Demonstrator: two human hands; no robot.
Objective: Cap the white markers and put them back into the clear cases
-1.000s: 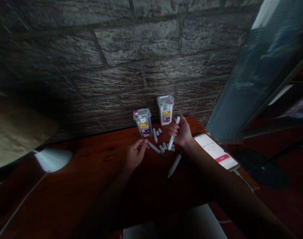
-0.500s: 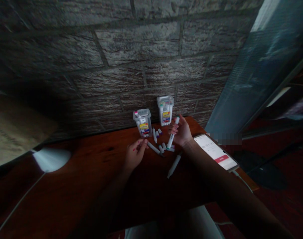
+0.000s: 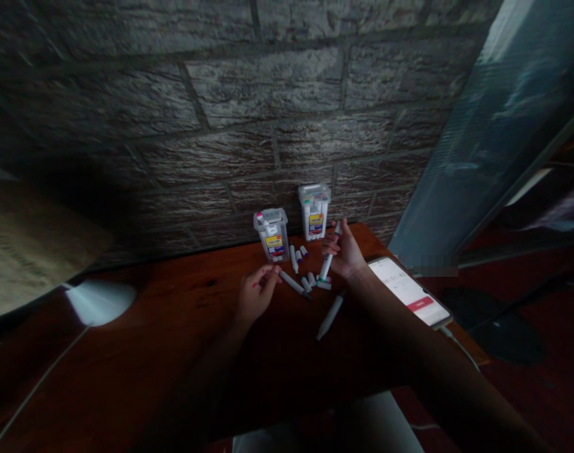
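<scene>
Head view, in dim light: a brown wooden surface (image 3: 187,277) meets a stone wall (image 3: 230,145) along its back edge; the person's two bare hands are above it, toward its right part.

The right hand (image 3: 349,256) is clamped around a held marker (image 3: 325,268), tilted, its lower end over a few short pieces that look like caps (image 3: 311,279); the left hand (image 3: 257,293) has its fingertips drawn close at one end of a lying marker (image 3: 293,283); whether they grip it or only rest beside it, I cannot tell.

Another loose marker (image 3: 331,318) lies slanted, nearer the front edge; toward the back edge stand two clear tubs, the left tub (image 3: 276,242) with a pink-ended marker sticking up and the right tub (image 3: 314,217) holding several markers; more small pieces lie just in front of them.

A lit phone (image 3: 407,290) lies along the right edge; a white lamp-like shape (image 3: 101,303) is at the far left.

The step in hand seems to be handling one marker among loose ones and caps; the next move likely calls for keeping that firm right-hand hold, sorting out which end is which, and not knocking the small pieces.
</scene>
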